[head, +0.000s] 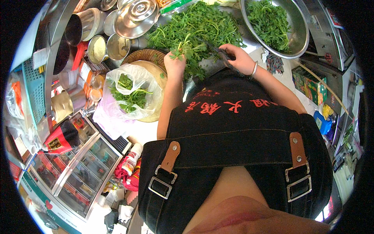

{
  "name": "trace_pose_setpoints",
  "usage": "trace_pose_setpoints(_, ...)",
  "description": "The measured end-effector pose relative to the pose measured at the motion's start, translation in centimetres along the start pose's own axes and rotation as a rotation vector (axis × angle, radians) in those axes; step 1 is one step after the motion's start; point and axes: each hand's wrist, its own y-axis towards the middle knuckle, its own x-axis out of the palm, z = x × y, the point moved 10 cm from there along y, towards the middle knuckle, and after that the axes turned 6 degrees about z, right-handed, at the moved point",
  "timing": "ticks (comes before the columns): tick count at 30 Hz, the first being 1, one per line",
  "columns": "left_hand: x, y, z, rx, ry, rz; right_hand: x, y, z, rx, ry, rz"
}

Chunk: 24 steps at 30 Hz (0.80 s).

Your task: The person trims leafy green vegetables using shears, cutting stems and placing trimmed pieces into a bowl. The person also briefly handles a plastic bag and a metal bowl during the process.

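My left hand (174,65) grips a small bunch of leafy greens (187,50), its pale stem ends standing up above the fist. In my right hand (240,60) is a dark tool (224,55) that looks like scissors; its far end meets the greens and its exact shape is hard to make out. Beyond both hands lies a big heap of loose greens (201,22), with lobed leaves like garland chrysanthemum, on a metal counter. A steel basin (301,32) at the upper right holds more of these greens (268,25).
Left of my left arm, a plastic bag (153,84) with greens rests on a round wooden board (146,118). Steel canisters (118,46) and a steel lid (136,17) crowd the upper left. A glass-topped display fridge (79,172) stands lower left; a patterned box (309,84) is at right.
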Motion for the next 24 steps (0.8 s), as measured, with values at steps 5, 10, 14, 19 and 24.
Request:
trace_pose_setpoints(5, -0.7, -0.8, 2.9, 0.116, 0.163, 0.001, 0.3, 0.3, -0.1, -0.095, -0.119, -0.032)
trace_pose_setpoints(10, -0.4, -1.3, 5.4, 0.108, 0.139, -0.055, 1.9, 0.3, 0.0, 0.044, -0.042, -0.141)
trace_pose_setpoints(14, -0.4, -0.8, 0.8, 0.022, -0.115, 0.041, 1.4, 0.3, -0.2, 0.006, -0.023, -0.076)
trace_pose_setpoints(19, -1.4, -0.5, 1.1, 0.084, -0.175, 0.122, 0.7, 0.3, 0.2, -0.036, -0.09, -0.062)
trace_pose_setpoints(24, -1.6, -0.8, 5.0, 0.207, -0.019, 0.11, 1.5, 0.7, 0.6, -0.035, -0.113, -0.072)
